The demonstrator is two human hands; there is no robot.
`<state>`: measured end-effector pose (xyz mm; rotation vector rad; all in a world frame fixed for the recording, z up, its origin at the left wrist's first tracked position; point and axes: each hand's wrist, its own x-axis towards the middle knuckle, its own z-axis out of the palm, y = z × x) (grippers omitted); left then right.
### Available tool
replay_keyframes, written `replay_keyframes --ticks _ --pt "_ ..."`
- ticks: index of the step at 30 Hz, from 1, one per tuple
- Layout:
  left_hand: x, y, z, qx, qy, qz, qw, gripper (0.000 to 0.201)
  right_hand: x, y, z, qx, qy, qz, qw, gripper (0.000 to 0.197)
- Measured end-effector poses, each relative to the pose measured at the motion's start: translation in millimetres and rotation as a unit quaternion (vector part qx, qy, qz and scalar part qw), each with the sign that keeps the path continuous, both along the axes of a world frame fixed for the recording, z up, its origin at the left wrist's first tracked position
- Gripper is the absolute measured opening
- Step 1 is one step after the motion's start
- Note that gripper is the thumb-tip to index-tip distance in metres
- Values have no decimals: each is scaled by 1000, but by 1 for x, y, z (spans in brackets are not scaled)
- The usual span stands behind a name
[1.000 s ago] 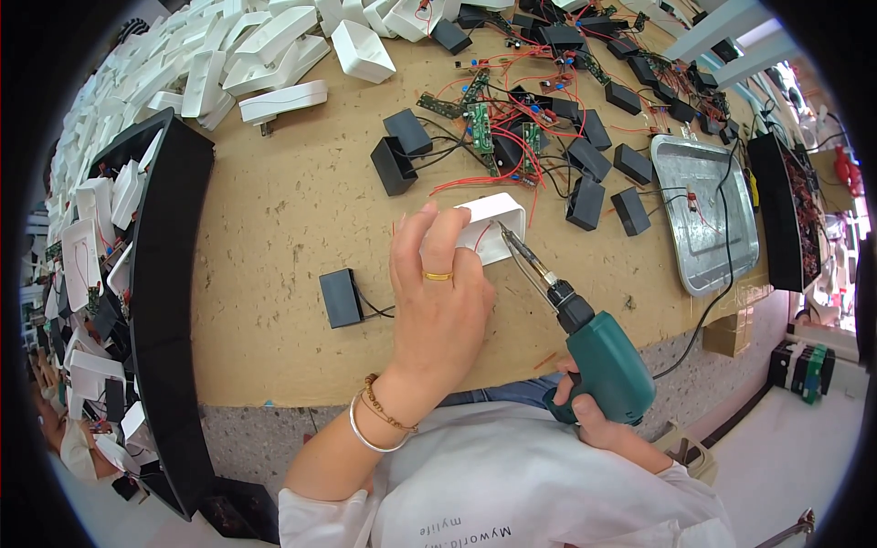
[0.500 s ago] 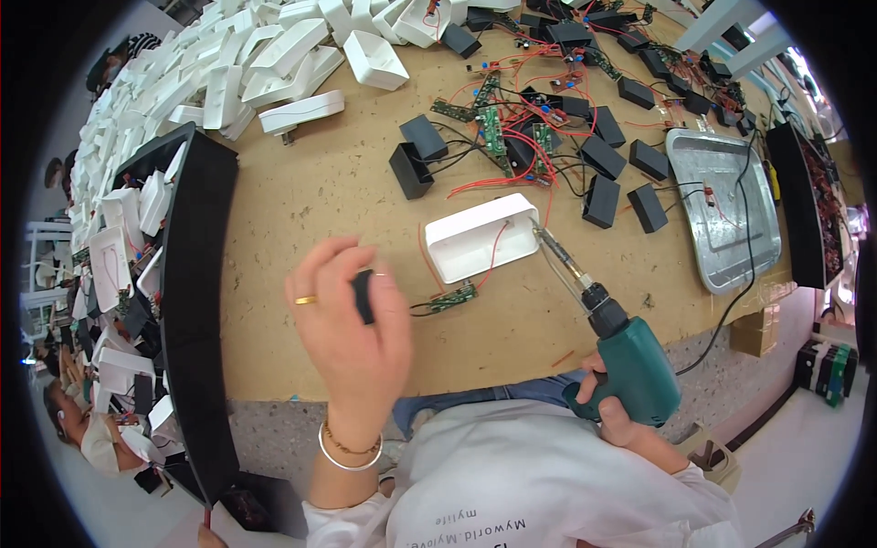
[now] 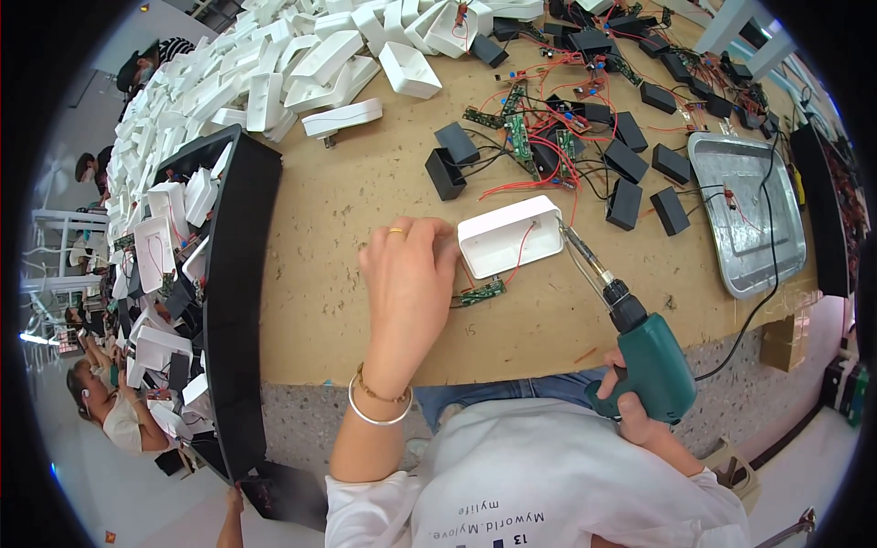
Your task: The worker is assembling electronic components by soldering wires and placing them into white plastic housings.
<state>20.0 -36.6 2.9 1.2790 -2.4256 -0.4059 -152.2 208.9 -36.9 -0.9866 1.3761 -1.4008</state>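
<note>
My right hand [image 3: 628,397] is wrapped round the handle of a green pistol-shaped soldering gun [image 3: 656,365]. Its metal tip reaches up to the right end of an open white plastic case [image 3: 489,248]. A thin red wire [image 3: 523,251] comes out of the case toward a small green circuit board [image 3: 482,292] on the table before it. My left hand [image 3: 408,279] is closed, palm down, with its fingertips by the case's left end and another red wire. Whatever those fingers hold is hidden beneath the hand.
A heap of white cases [image 3: 320,59] fills the far left. Black boxes [image 3: 626,203], circuit boards and red wires lie tangled at the far right. A metal tray [image 3: 708,228] sits on the right, crossed by a black cord [image 3: 758,301]. A black bin [image 3: 239,274] borders the left.
My left hand has moved right to the white case's left end; the black box seen in it earlier no longer shows. The soldering gun stays by the case. The whole view has shifted slightly.
</note>
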Motion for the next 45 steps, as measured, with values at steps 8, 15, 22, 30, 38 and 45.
replay_keyframes --ticks 8,15,22,30,38,45 --pt "15 8 13 232 141 27 962 9 -1 1 -4 -6 12 -6 1000 51" --pt "0 44 26 242 307 37 920 19 0 -6 -2 -36 64 -46 996 42" --pt "-25 42 7 -79 153 -69 983 10 0 -6 -3 -60 54 -49 996 44" --pt "-38 26 -1 -196 95 -61 974 11 -1 -4 -3 -56 41 -43 997 48" --pt "-46 26 -24 -90 174 -82 977 11 0 -2 1 -24 49 -38 998 36" --pt "-51 28 -22 -138 124 -78 980 13 5 -1 -2 -6 219 -43 975 29"
